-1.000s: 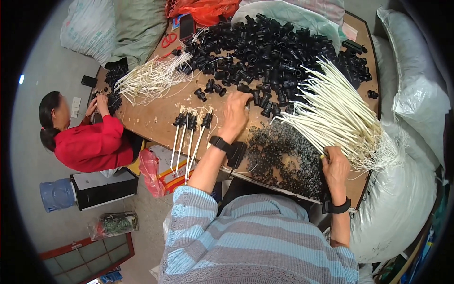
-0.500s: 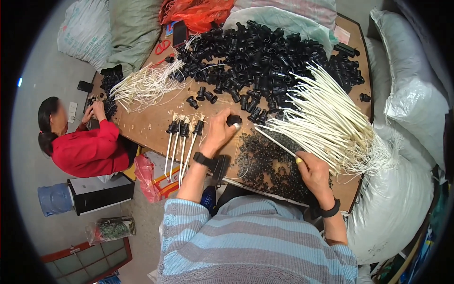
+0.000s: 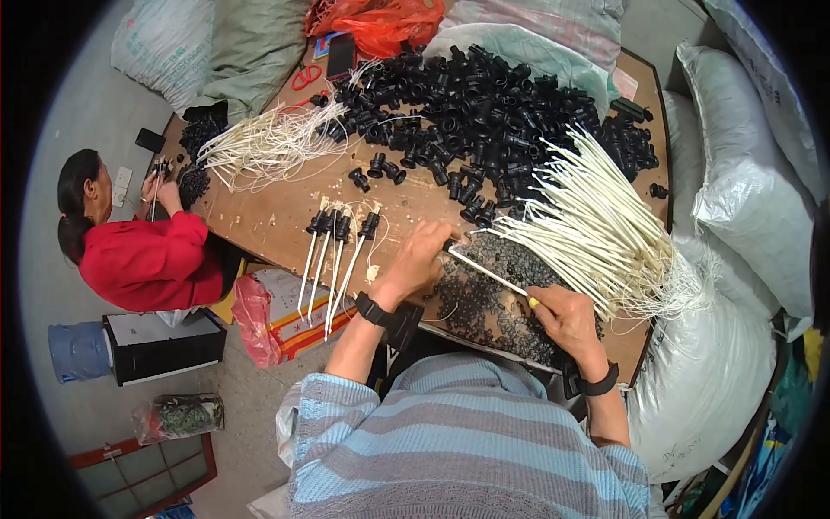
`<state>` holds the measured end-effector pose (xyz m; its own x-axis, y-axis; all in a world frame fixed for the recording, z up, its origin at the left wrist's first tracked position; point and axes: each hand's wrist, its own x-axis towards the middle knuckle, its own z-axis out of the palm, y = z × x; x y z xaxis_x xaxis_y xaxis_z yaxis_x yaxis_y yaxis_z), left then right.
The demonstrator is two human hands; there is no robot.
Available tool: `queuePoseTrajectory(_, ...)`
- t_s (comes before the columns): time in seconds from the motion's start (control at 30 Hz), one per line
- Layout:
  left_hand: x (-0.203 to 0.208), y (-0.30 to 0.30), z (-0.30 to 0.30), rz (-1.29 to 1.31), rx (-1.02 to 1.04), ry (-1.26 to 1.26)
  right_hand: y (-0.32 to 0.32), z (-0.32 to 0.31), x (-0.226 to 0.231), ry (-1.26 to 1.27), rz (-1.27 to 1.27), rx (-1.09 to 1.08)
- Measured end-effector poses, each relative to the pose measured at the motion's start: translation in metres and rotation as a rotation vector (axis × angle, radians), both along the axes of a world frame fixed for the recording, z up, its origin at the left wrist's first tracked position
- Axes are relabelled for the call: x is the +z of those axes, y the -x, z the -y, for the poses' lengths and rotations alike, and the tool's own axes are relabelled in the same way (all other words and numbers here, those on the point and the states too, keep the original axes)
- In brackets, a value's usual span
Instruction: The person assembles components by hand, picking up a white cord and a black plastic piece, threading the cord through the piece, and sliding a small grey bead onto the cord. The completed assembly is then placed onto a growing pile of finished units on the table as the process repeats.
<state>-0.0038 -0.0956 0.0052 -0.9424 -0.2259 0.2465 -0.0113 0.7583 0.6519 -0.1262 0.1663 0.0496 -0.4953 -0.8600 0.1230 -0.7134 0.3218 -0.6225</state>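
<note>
My left hand [image 3: 422, 261] is closed around a black plastic fitting [image 3: 448, 246], most of it hidden by the fingers. A thin white tube [image 3: 488, 273] runs from that fitting to my right hand [image 3: 564, 317], which pinches its other end. Its upper end meets the fitting; whether it is inside cannot be told. Beneath both hands spreads a heap of small black parts [image 3: 484, 316]. Left of my left hand lie several white tubes with black fittings [image 3: 342, 228] on their ends. A large bundle of white tubes [image 3: 605, 221] lies just beyond my right hand.
A big pile of black fittings [image 3: 484, 112] covers the table's far side. A tangle of white cords [image 3: 268, 143], red scissors [image 3: 306, 77] and a phone [image 3: 341, 57] lie farther left. Stuffed white sacks [image 3: 752, 156] crowd the right edge. A person in red [image 3: 147, 259] works at the left end.
My right hand has moved left and up with the white tube, bringing its tip to the fitting in my left hand. At the left, the other person's hands now hold a thin pale piece.
</note>
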Motion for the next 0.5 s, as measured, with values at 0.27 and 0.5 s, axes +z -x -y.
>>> queuePoseTrajectory(0.27,0.012,-0.003,-0.024,-0.123,-0.041,0.277,0.004,0.001,-0.020,-0.137,-0.135,-0.343)
queuePoseTrajectory(0.5,0.022,0.003,-0.062,-0.065,0.059,0.171,0.013,0.017,-0.017,0.502,0.486,-0.059)
